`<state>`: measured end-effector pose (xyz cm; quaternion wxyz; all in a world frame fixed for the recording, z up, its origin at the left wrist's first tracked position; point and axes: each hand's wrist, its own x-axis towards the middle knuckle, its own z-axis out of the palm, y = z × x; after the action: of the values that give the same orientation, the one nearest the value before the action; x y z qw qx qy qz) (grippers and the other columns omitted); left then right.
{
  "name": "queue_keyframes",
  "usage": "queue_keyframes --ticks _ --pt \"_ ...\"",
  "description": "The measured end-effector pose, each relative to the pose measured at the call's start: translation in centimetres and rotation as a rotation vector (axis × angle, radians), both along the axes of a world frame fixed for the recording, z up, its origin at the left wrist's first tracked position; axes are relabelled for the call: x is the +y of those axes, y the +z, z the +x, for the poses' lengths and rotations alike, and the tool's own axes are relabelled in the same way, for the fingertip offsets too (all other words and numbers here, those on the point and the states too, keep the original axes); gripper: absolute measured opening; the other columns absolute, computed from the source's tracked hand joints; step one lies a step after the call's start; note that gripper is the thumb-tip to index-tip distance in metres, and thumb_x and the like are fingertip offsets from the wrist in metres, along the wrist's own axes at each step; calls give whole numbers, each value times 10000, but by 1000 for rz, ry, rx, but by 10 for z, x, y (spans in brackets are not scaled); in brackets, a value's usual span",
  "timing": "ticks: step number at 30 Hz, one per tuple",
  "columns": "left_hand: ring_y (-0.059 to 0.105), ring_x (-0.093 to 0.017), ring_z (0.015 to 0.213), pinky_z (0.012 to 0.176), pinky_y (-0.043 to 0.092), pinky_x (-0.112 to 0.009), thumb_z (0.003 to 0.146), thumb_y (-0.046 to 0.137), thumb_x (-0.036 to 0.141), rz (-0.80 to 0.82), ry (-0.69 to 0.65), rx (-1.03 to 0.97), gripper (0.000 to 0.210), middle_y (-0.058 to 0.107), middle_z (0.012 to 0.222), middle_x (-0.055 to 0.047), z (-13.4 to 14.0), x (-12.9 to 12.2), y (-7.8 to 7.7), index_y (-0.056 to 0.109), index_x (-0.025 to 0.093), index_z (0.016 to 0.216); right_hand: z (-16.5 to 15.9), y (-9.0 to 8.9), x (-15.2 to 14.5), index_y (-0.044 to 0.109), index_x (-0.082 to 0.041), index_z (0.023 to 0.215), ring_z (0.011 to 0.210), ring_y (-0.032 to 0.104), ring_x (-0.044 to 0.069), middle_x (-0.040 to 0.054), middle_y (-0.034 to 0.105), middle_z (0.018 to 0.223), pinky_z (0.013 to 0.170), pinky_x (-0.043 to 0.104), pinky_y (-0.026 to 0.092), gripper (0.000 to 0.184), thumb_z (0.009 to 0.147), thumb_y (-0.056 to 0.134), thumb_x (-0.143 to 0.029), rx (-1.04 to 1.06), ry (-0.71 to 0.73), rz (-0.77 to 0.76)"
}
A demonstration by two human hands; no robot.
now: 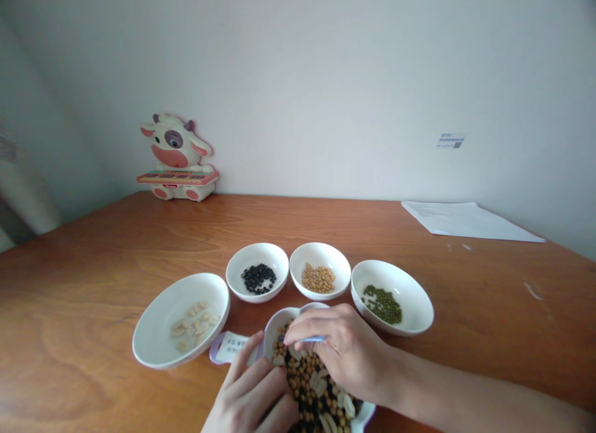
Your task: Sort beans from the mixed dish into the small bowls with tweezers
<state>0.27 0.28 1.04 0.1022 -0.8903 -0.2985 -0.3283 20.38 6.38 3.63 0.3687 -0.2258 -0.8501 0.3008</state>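
A lobed white bowl point(369, 414) holds soybeans, dark beans and white pumpkin-type seeds mixed together. My left hand point(261, 392) grips its left side, with fingers curled over the rim and one finger stretched along the edge. A purple tab with a printed label point(230, 347) sticks out on that side. Over the bowl's contents, my right hand point(347, 352) pinches a thin pale-blue tool point(313, 339), its far end hidden by the fingers. Behind stand a bowl of black beans point(257, 299), a bowl of soybeans point(321, 294) and a bowl of green mung beans point(416, 324).
To the left is a larger white bowl point(153, 343) with pale flat seeds. A toy cow with a keyboard point(177, 160) stands at the table's back left. White paper sheets point(470, 221) lie at the back right, below a label point(451, 140) on the wall.
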Motion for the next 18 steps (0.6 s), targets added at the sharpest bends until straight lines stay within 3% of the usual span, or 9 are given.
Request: queue_keyframes --ticks 8,18 --pt "571 -109 618 1114 428 -405 1081 280 189 -1 8 -7 427 538 655 43 -1 -1 -5 512 202 722 2 0 1 755 -188 1067 911 724 170 54 774 1006 847 267 576 370 869 544 42 -3 -15 -4" --pt "575 -103 623 1150 376 -366 1089 266 204 -1 11 -16 435 539 651 45 -1 -2 -3 505 207 725 0 2 1 753 -167 1042 911 718 165 61 767 1005 845 252 568 342 870 549 46 -22 14 -6"
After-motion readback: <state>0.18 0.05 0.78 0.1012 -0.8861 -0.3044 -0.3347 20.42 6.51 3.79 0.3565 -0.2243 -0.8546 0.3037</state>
